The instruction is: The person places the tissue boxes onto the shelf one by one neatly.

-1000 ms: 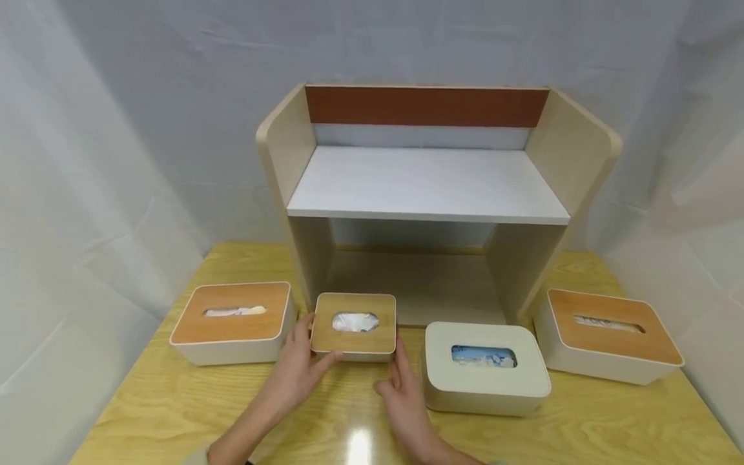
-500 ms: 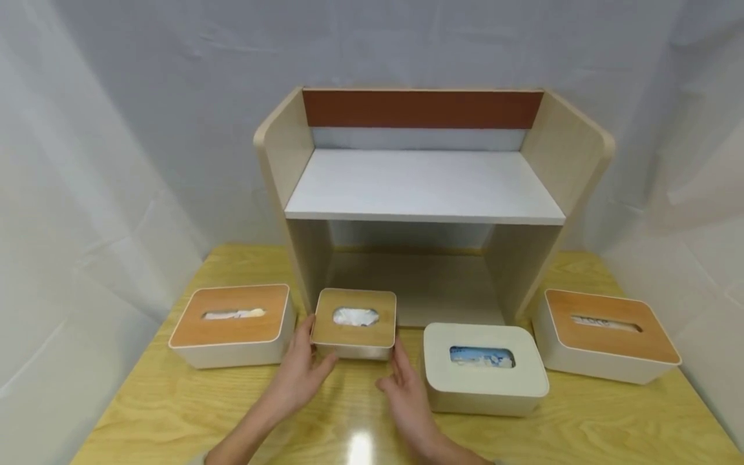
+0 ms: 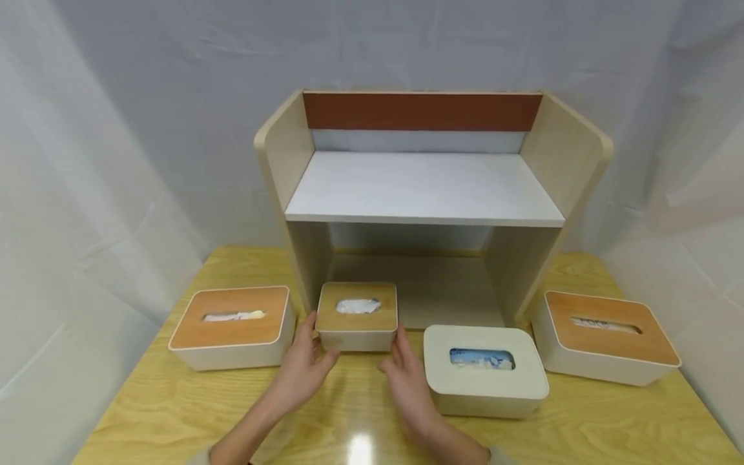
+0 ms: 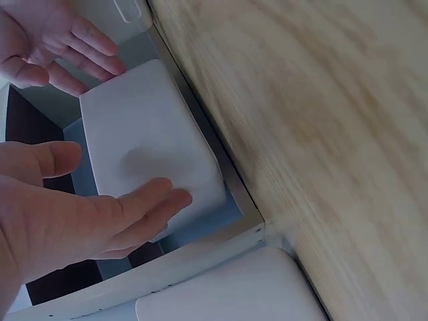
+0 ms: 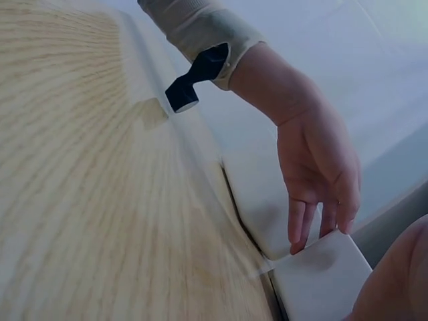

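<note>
A small tissue box with a wooden lid and white sides sits at the front of the shelf's lower compartment, left of its middle. My left hand touches its left side with straight fingers, the thumb held off in front. At the box's right side is my right hand, fingers extended along it and thumb apart. In the left wrist view, the left hand lies near one end of the white box and the right hand at the other. Only part of the right hand shows in the right wrist view.
A two-level shelf stands at the back. An orange-lidded tissue box is close by my left hand. An all-white tissue box stands beside my right hand, and another orange-lidded box lies farther right. Fabric hangs behind the table.
The small tissue box has slid away from me, farther into the shelf's lower compartment, with both hands staying at its sides. The other boxes keep their places.
</note>
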{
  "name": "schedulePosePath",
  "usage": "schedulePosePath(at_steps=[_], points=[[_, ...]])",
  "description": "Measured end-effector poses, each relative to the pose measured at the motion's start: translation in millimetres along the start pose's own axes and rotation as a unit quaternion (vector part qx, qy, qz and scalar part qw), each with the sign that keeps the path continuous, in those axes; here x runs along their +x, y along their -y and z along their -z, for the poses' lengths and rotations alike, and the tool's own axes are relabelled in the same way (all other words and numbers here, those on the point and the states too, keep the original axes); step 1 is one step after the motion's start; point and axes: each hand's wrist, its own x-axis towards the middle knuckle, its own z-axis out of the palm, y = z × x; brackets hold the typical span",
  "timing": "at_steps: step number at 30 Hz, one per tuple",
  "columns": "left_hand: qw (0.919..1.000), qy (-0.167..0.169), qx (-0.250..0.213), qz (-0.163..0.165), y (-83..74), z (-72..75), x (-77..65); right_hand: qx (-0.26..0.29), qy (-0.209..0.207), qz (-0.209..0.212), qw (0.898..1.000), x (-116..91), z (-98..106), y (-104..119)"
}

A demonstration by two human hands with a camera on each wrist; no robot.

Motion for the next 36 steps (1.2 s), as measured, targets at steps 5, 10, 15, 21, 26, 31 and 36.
schedulePosePath(at_steps=[5, 10, 15, 21, 26, 31, 36], points=[[0.9988, -0.005, 0.049, 0.004, -1.2, 0.9, 1.1, 0.0, 0.003, -0.003, 1.0, 5, 0, 2], [0.9974, -0.008, 0.071, 0.011, -1.9, 0.4, 0.8, 0.0, 0.008, 0.001, 1.0, 4, 0, 4], [0.9983, -0.003, 0.056, 0.015, -2.9, -2.0, -4.3, -0.001, 0.012, 0.001, 1.0, -3, 2, 3], [0.9992, -0.019, 0.034, -0.011, -5.5, -2.6, -5.3, -0.008, 0.019, 0.003, 1.0, -3, 5, 3], [0.9992, -0.022, 0.028, -0.018, -3.8, -3.4, -2.4, -0.009, 0.016, 0.0, 1.0, 1, 6, 3], [0.9992, -0.021, 0.02, -0.025, -1.8, -2.8, 2.6, -0.012, 0.014, 0.002, 1.0, 7, 5, 3], [0.999, -0.02, 0.032, -0.026, -1.8, -2.0, 9.9, 0.002, 0.006, 0.003, 1.0, 14, 4, 2]])
